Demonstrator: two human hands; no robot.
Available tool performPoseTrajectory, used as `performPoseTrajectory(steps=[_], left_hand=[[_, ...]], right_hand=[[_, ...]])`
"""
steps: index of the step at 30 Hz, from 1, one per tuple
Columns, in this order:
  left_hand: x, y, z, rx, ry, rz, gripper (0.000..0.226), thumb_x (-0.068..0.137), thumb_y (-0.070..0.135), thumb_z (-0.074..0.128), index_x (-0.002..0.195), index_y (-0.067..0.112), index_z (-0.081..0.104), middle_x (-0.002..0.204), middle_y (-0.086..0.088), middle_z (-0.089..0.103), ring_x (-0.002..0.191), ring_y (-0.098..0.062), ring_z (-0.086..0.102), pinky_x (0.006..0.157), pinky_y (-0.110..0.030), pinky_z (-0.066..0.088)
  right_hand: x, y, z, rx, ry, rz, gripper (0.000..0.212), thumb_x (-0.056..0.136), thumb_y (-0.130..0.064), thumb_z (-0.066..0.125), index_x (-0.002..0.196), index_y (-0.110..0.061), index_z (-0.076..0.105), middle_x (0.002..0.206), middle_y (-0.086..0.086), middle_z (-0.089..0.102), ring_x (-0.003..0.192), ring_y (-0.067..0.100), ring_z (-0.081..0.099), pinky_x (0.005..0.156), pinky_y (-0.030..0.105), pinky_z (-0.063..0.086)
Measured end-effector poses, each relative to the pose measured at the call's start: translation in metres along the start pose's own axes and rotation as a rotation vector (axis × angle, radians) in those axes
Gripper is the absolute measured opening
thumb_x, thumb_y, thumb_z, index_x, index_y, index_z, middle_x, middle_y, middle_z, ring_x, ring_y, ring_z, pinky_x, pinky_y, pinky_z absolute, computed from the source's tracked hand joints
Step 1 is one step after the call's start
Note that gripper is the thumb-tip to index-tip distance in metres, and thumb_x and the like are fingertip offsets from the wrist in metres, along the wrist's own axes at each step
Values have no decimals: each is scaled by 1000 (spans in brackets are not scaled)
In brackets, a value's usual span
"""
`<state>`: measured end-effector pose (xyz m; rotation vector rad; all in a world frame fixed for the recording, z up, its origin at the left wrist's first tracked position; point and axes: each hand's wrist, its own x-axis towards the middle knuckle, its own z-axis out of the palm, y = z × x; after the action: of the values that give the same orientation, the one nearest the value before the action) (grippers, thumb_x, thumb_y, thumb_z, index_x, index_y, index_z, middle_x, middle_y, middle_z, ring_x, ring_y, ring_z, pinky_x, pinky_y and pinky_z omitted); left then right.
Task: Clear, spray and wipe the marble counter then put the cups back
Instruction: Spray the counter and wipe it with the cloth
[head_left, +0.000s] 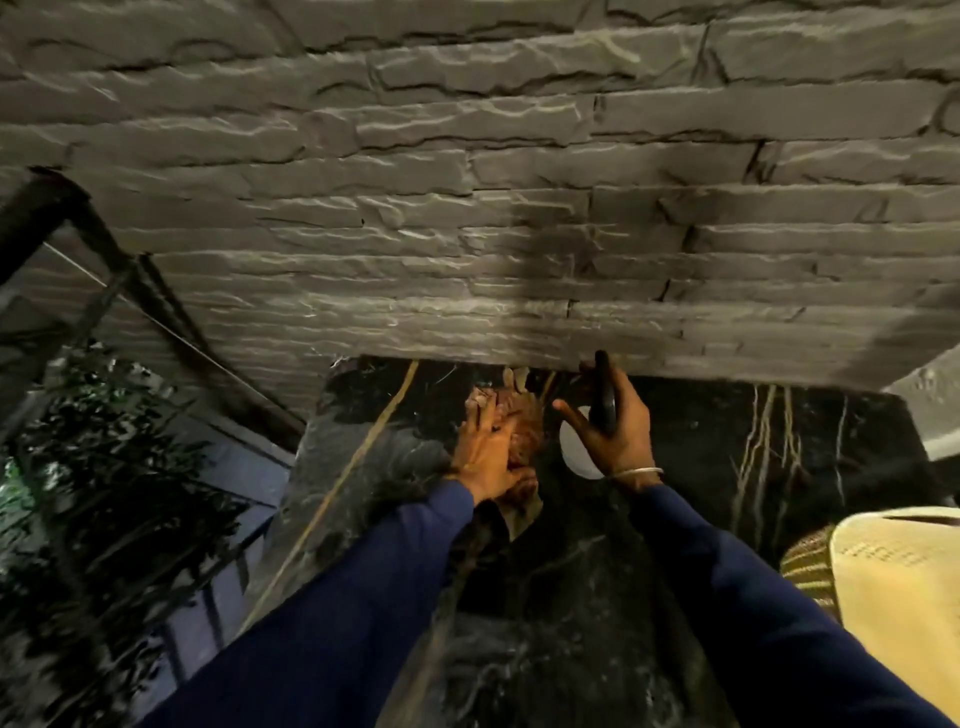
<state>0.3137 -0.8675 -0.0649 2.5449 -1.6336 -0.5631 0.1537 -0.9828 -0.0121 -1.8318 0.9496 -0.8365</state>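
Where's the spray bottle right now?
Head view, centre: the right hand grips the spray bottle over the marble counter, just right of the orange cloth under the left hand, near the stone wall.

Your right hand (615, 431) covers most of the spray bottle (574, 460), only a white bit and the dark top peek out. Your left hand (488, 452) hides the middle of the cloth (525, 415) on the marble counter (701, 441). Right of the counter a cream woven thing (904, 571) gets cropped; left of it, foliage (78, 467) is blurry.
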Motion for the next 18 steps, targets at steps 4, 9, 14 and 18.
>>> performPoseTrajectory(steps=[4,9,14,18], left_hand=[[-3,3,6,67,33,-26,80,84,45,64,151,24,24,158,-14,15,141,-43,18,116,-51,24],[-19,4,-4,-146,129,-95,70,85,34,63,147,20,32,147,-14,31,131,-38,34,114,-44,30],[-61,-42,-10,-188,196,-399,79,86,39,58,152,20,20,149,-15,30,133,-36,34,114,-49,28],[-108,-92,-2,-117,176,-599,68,93,31,49,153,21,18,157,-15,19,144,-35,19,117,-49,20]], right_hand=[[-8,5,7,-20,48,38,51,83,-15,74,128,-15,49,107,-5,61,93,-4,58,81,20,51],[-13,-25,5,-59,-16,-10,56,89,-6,64,131,-34,39,113,-10,54,94,-20,53,82,-1,40],[-46,-72,10,-30,-326,-87,33,93,-23,59,125,-15,56,100,-19,61,88,-9,62,76,13,50],[-87,-96,30,-156,-689,-104,44,95,-47,47,139,-44,45,122,-17,63,102,-8,60,88,17,50]])
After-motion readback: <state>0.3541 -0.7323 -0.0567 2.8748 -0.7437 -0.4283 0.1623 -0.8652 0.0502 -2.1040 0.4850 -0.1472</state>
